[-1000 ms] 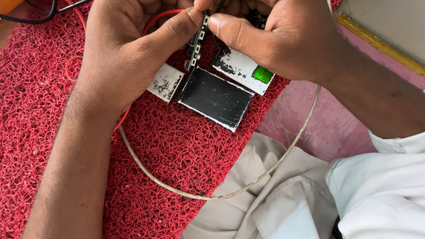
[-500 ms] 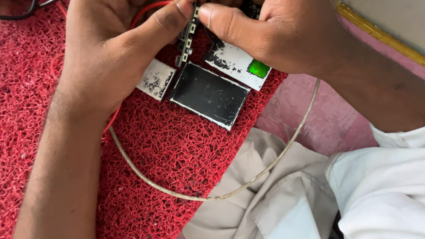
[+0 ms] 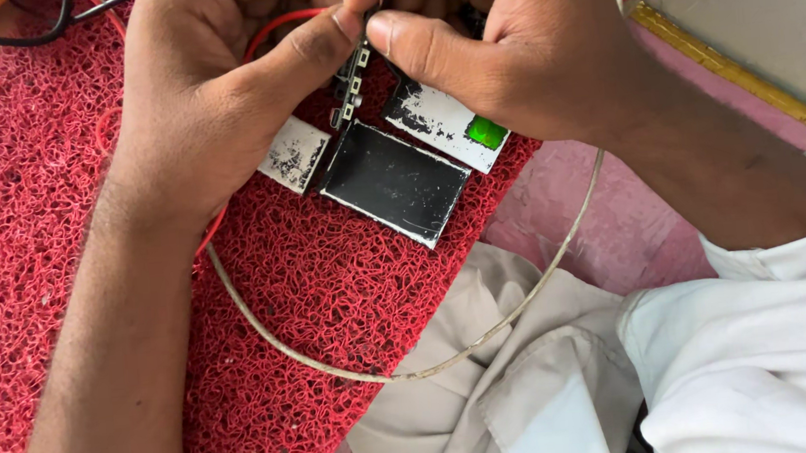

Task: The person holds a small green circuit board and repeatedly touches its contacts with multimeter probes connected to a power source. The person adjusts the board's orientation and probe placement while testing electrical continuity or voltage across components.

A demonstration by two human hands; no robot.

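My left hand (image 3: 215, 107) and my right hand (image 3: 513, 48) meet at the top middle and pinch a narrow dark circuit strip (image 3: 348, 86) between their thumbs and fingers. The strip hangs edge-on over a red looped mat (image 3: 313, 290). Right under the hands lie a flat black battery cell (image 3: 392, 182), a white battery with a green patch (image 3: 448, 119) and a small white scuffed piece (image 3: 292, 155). A red wire (image 3: 271, 26) loops behind my left hand.
A pale cable (image 3: 432, 366) curves across the mat and over a grey cloth (image 3: 489, 381) on my lap. A black cable (image 3: 21, 37) runs at the top left. A yellow-edged grey board (image 3: 749, 32) lies on the pink surface at the top right.
Both hands have shifted slightly up and to the left in view with the strip still pinched between them. The batteries on the mat have not been moved.
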